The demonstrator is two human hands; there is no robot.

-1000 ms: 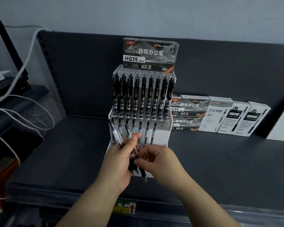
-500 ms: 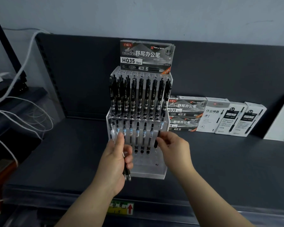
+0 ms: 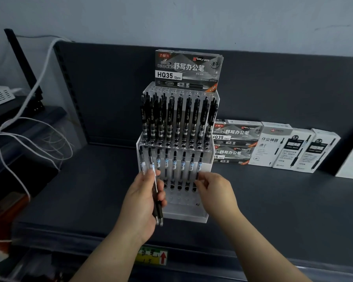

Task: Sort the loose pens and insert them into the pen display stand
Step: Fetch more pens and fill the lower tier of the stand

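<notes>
A dark grey shelf (image 3: 273,200) runs along a pale wall, and one clear pen display stand (image 3: 183,215) sits at its middle with one grey HQ35 box (image 3: 188,70) on top. The upper tier holds eight columns of black pens (image 3: 177,119); overlap on the left hides the exact count. The lower tier shows six pens (image 3: 174,163). The right hand (image 3: 216,192) pinches the rightmost pen (image 3: 200,164) between thumb and curled fingers (image 3: 202,177), low on its barrel. The left hand (image 3: 139,206), just in front of the stand's left side, grips two loose pens (image 3: 158,210) with their tips pointing down past the palm. To the right of the stand lie two stacked grey boxes (image 3: 234,137) and three white boxes (image 3: 293,149). White cables (image 3: 29,94) trail at the far left.
</notes>
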